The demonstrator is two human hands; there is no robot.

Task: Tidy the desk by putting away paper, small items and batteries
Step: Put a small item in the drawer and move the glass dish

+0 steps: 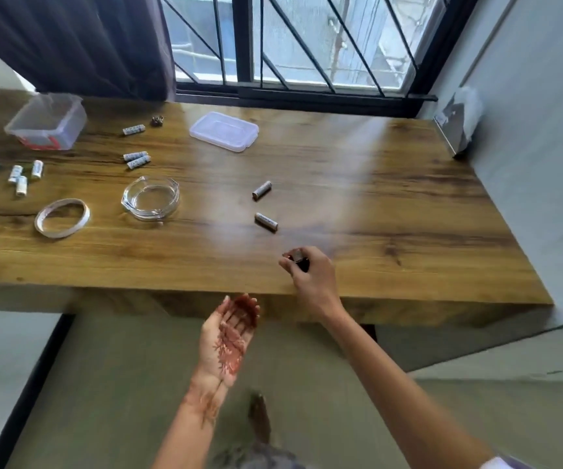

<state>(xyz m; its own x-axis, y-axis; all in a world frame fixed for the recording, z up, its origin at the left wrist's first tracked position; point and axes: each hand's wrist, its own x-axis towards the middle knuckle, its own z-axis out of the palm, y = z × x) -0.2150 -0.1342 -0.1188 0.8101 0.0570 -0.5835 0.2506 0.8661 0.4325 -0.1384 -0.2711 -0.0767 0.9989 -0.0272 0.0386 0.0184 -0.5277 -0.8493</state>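
Note:
My right hand (312, 275) rests near the front edge of the wooden desk (374, 204), fingers closed on a small dark item (297, 258), probably a battery. My left hand (231, 333) is held palm up and cupped just below the desk's front edge, holding nothing. Two brownish batteries (262, 190) (266, 222) lie in the middle of the desk, beyond my right hand. Several white batteries (137, 160) (19, 176) are scattered at the left. A clear plastic box (47, 120) stands at the far left, its lid (224, 131) lying apart near the window.
A glass ashtray (150, 198) and a ring of tape (62, 217) sit left of centre. A small dark object (157, 120) lies near the curtain. A tissue holder (456, 123) stands at the right back corner by the wall. Barred window behind the desk.

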